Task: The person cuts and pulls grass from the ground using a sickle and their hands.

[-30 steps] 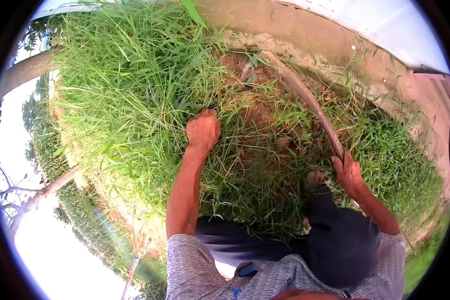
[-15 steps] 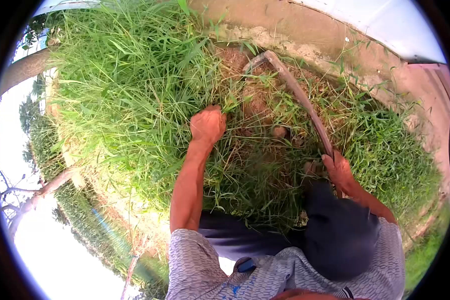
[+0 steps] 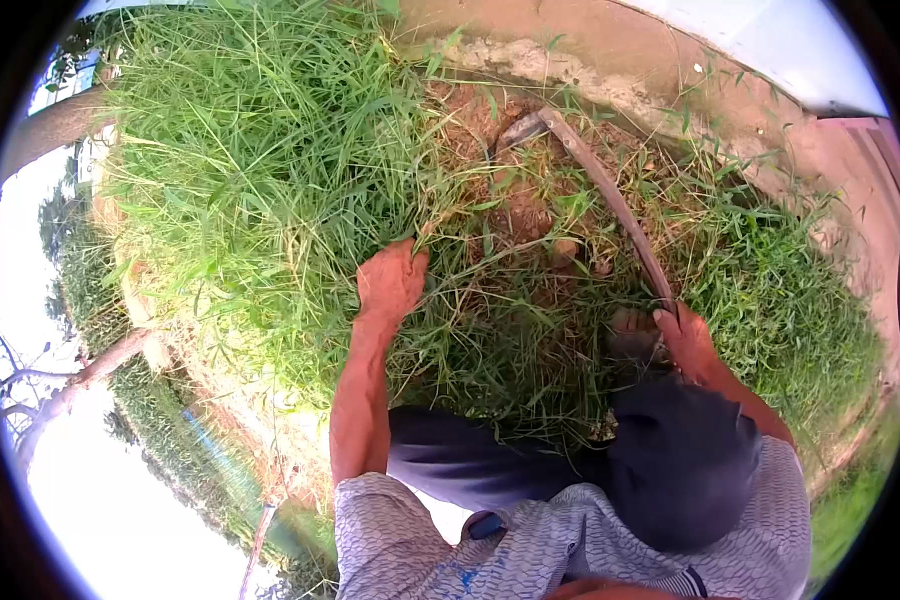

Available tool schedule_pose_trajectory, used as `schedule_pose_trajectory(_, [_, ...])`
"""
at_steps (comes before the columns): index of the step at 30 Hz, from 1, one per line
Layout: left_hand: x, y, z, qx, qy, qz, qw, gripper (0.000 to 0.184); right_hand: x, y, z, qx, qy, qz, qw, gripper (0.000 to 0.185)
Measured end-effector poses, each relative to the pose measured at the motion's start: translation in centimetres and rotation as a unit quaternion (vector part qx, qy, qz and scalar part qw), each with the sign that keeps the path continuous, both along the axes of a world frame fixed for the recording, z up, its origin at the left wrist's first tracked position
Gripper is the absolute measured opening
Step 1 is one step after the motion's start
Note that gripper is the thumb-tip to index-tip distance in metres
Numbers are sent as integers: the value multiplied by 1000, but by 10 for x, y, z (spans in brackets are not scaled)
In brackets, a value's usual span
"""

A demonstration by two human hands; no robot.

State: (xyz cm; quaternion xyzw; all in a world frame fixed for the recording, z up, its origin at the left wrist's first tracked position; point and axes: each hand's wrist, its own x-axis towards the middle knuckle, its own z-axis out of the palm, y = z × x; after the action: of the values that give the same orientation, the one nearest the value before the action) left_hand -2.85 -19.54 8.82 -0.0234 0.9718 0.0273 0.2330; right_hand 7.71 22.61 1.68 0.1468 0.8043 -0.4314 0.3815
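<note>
My left hand (image 3: 391,280) is closed on some blades of the tall green grass (image 3: 270,200), low among the stems. My right hand (image 3: 686,340) is wrapped round the lower end of a long curved wooden handle (image 3: 620,205). At the handle's far end a short metal blade (image 3: 520,130) points left and lies close to bare brown soil (image 3: 520,215). The blade's tip is partly lost among soil and grass. A gap of soil and sparse grass separates the blade from my left hand.
A low earthen wall base (image 3: 570,65) runs along the top and right. My foot (image 3: 635,330) and dark trouser legs (image 3: 680,460) are below. A small stone (image 3: 564,250) sits in the soil. Tree branches (image 3: 60,130) stand at the left.
My left hand has moved slightly down and left, still closed on grass. The tool's blade shows more clearly than one second ago, and my right hand has shifted only slightly.
</note>
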Motion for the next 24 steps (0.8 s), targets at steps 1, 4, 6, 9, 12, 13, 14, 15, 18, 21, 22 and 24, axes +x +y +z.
schedule_pose_trajectory(1, [-1, -2, 8, 7, -13, 24, 1000, 29, -4, -2, 3, -7, -6, -17, 1000, 41])
schedule_pose_trajectory(4, [9, -16, -4, 0, 11, -17, 1000, 29, -14, -24, -1, -26, 14, -10, 1000, 40])
schedule_pose_trajectory(6, [15, -31, -7, -18, -5, -6, 1000, 27, -21, -33, 6, -36, -72, -56, 995, 39])
schedule_pose_trajectory(9, [19, -53, -8, -118, -29, 22, 992, 23, 0, -14, 1, -104, -164, -84, 977, 39])
schedule_pose_trajectory(12, [32, -96, -18, -74, 57, 30, 995, 26, 31, 19, 7, -40, 6, -37, 999, 34])
schedule_pose_trajectory(13, [25, -94, -14, -118, -18, 35, 992, 42, 35, 22, 11, 7, 80, 1, 997, 32])
schedule_pose_trajectory(14, [15, -79, 0, -121, -22, 36, 992, 42, 38, 22, 13, 50, 152, 39, 986, 30])
schedule_pose_trajectory(15, [0, -47, 15, -151, -4, 48, 987, 51, 26, 14, 23, 38, 129, 35, 990, 29])
schedule_pose_trajectory(18, [-26, 23, 17, -119, 99, 19, 988, 78, 12, 3, 11, 56, 122, 6, 991, 31])
schedule_pose_trajectory(21, [-36, 63, -33, -60, 138, -19, 988, 86, 9, -2, 1, 62, 130, -3, 990, 32])
schedule_pose_trajectory(22, [-38, 64, -62, -80, 134, -19, 988, 90, 7, -2, -4, 61, 136, -7, 989, 32])
schedule_pose_trajectory(24, [-43, 56, -89, -102, 130, -21, 986, 95, -2, -4, 1, 56, 115, -10, 992, 33])
